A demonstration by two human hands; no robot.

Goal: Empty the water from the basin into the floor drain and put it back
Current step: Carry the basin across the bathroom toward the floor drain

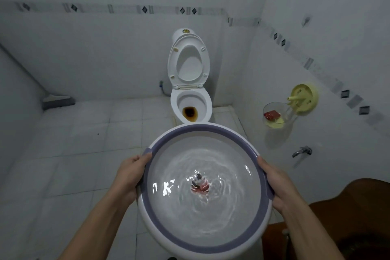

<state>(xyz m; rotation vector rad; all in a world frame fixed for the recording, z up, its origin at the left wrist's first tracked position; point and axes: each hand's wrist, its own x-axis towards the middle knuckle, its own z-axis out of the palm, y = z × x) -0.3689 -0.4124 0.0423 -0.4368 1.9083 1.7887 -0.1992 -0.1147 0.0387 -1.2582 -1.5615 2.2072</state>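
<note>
Two hands on it, and the basin (202, 127) was up in the air over the tiled floor (73, 143), white with a purple band round the rim. Dead ahead, just past its far edge, stood the toilet (191, 110), seat and lid (188, 63) tipped up against the cistern, brownish water in the bowl. Off to the right, on the tiled wall, hung a yellow holder (304, 99) with a clear cup (272, 115) in front of it, something red and something yellow lying inside. Below that, a metal tap (301, 151) stuck out of the wall. A brown wooden surface (358, 207) crowded the lower right corner, close beside the right forearm. Far left, a grey block (57, 101) sat where floor met wall. Now the basin itself: water (211, 213) covered its bottom, rippling and catching the light, with a small red-and-dark shape at the middle, whether reflection or print I could not tell. Left hand (130, 175), grip clenched on the left rim, thumb over the top. Right hand (274, 186), grip wrapped on the right rim the same way.
</note>
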